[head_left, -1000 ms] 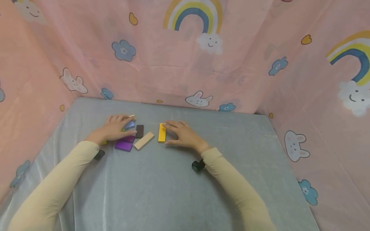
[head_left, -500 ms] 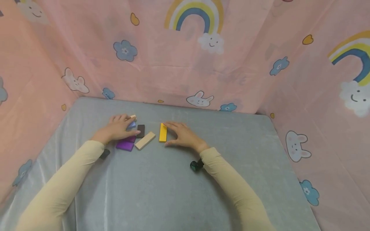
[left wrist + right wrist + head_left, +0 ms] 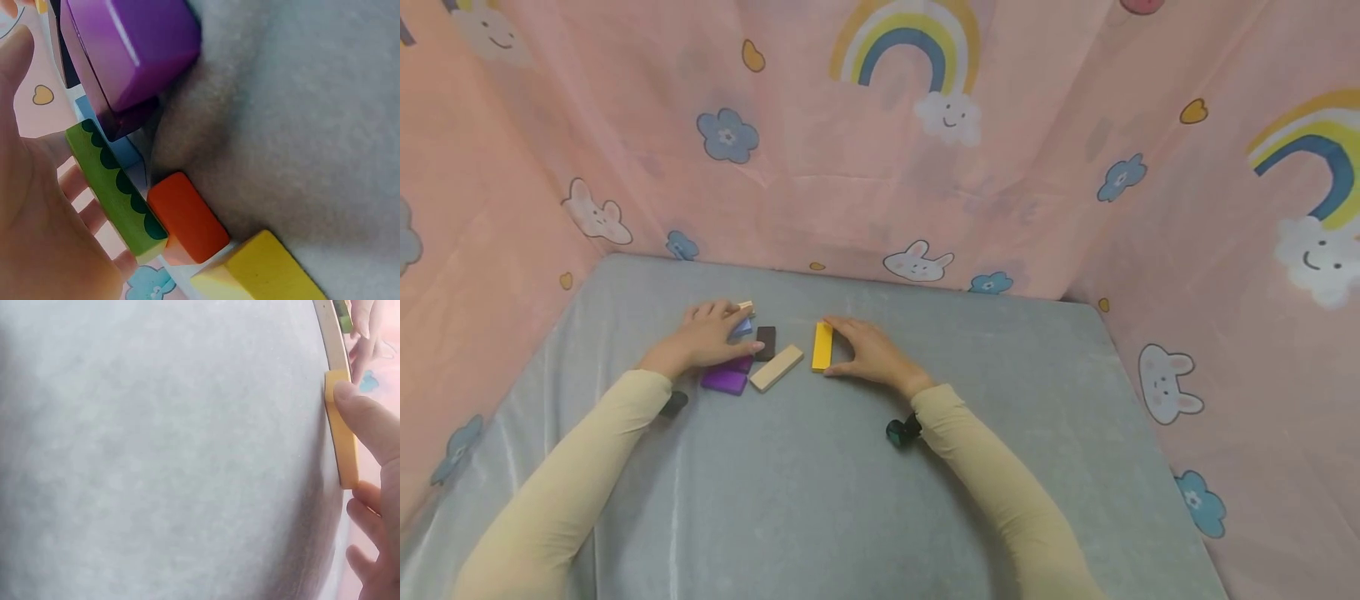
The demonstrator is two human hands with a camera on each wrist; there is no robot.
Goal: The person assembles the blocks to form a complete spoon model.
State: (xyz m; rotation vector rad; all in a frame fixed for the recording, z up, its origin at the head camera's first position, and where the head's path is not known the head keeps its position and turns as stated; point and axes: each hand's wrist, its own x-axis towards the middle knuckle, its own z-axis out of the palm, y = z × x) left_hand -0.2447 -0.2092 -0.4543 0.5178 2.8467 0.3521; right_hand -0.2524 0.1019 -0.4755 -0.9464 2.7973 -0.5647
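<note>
My right hand [image 3: 880, 354] pinches a yellow-orange block [image 3: 822, 347] lying on the cloth, thumb at its near end and index finger at its far end. Over a cluster of blocks on the left, my left hand [image 3: 696, 337] is spread, its thumb tip by a dark brown block [image 3: 766, 343]. Around that hand are purple blocks [image 3: 725, 382], a blue block [image 3: 741, 327] and a pale wooden block [image 3: 777, 368]. The left wrist view shows a green block [image 3: 119, 194] with dark scallops beside the palm, plus a red-orange block [image 3: 190, 215] and a yellow block [image 3: 262, 275].
Grey cloth [image 3: 820, 483] covers the table. Pink printed curtains [image 3: 790, 167] rise along its back and sides. A small light wooden piece [image 3: 746, 307] shows past the left fingertips.
My right thumb has closed in to the near end of the yellow-orange block. My left hand has shifted slightly to the right over the cluster.
</note>
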